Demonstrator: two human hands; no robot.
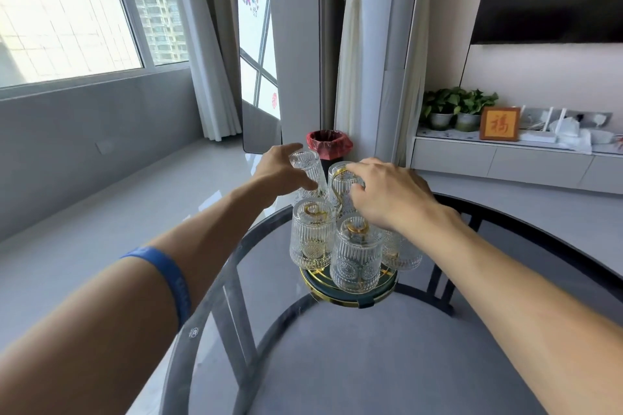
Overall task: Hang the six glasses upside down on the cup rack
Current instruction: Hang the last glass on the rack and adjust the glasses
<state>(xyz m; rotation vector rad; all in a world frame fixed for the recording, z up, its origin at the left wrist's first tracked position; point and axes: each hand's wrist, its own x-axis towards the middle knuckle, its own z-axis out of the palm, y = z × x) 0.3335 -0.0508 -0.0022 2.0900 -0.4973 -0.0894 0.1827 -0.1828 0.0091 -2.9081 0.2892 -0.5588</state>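
Observation:
A round cup rack (350, 296) with a gold rim and gold hooks stands on the glass table. Several clear ribbed glasses hang on it upside down, among them a front-left glass (312, 239) and a front-middle glass (355, 259). Another glass (401, 254) shows under my right wrist. My left hand (281, 168) grips a tilted glass (307, 167) at the back left of the rack. My right hand (387, 194) rests on top of a back glass (340, 180), with its fingers closed around the glass's base.
The round glass table (421, 364) has a dark rim, with its legs visible through the top. Behind it on the floor stands a bin with a red liner (328, 143). A white cabinet (505, 158) with plants and a framed picture runs along the right.

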